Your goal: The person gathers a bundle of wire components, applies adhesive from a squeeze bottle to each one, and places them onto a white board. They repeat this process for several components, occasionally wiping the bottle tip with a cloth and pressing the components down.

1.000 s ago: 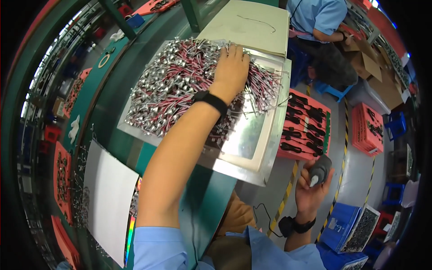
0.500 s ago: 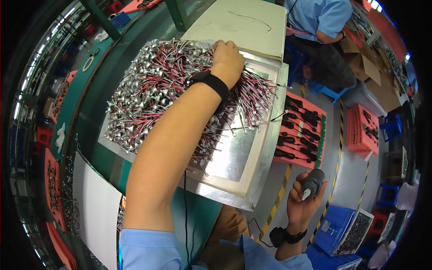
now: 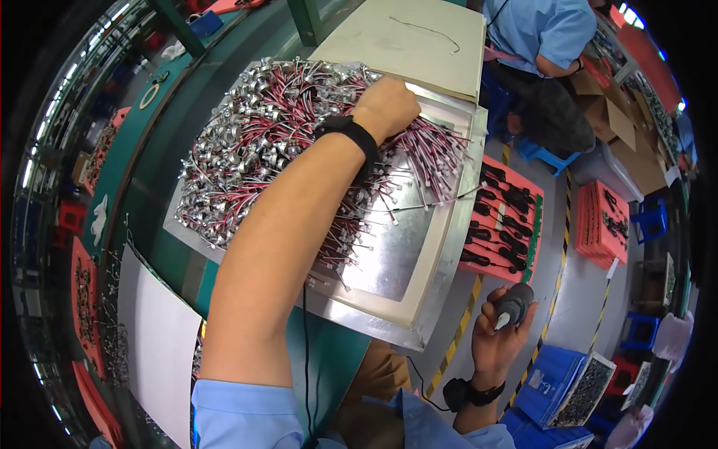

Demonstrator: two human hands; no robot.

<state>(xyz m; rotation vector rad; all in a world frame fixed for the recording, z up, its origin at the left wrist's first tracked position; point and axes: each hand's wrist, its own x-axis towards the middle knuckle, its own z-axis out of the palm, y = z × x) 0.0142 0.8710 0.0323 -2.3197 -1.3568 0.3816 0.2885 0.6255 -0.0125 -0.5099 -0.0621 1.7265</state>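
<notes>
A heap of small silvery round parts with red, white and black wire leads [image 3: 262,135] covers much of a shallow metal-edged tray [image 3: 437,299]. My left hand [image 3: 387,108] is closed at the far right side of this heap. From beneath it a bundle of wires [image 3: 437,153] with small white plugs fans out to the right, over the tray; the fingertips are hidden. Off the tray's right side, low in the view, my right hand [image 3: 497,346] grips a dark grey bottle-like object [image 3: 514,303] with a pale pointed tip. Black bands circle both wrists.
A cream board [image 3: 404,41] with one loose wire lies beyond the tray. Right of it are a red tray of black cabled parts [image 3: 502,221], a seated co-worker [image 3: 538,37], stacked red trays [image 3: 602,224] and blue crates [image 3: 550,382]. A white sheet [image 3: 153,337] lies left.
My left hand has drawn slightly nearer and to the right, its fingers now curled under. My right hand still holds the grey object, turned a little. The whole view has shifted slightly.
</notes>
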